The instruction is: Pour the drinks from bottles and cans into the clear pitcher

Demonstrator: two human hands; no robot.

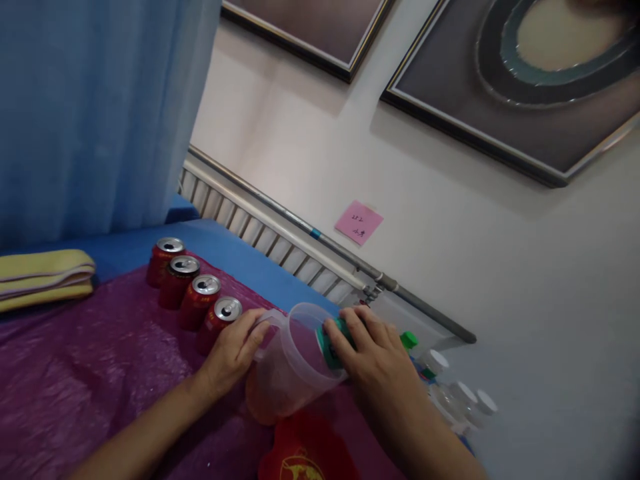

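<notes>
My left hand [235,350] is closed round the handle of a translucent plastic pitcher [300,373], which stands tilted in the view. Orange-brown liquid shows through its lower part. My right hand [373,347] grips a green can [329,345], tipped over with its end inside the pitcher's rim; whether liquid is running out of it I cannot tell. Left of the pitcher several red cans [201,303] stand in a row, their tops opened. The closest one [217,327] is right by my left hand.
A purple plastic sheet [125,360] covers the blue table [250,257]. A folded yellow cloth [45,277] lies at left. Bottles with white caps [463,397] stand at right. Below the pitcher is a red item with a yellow print [305,453]. Radiator [270,233] and wall are behind.
</notes>
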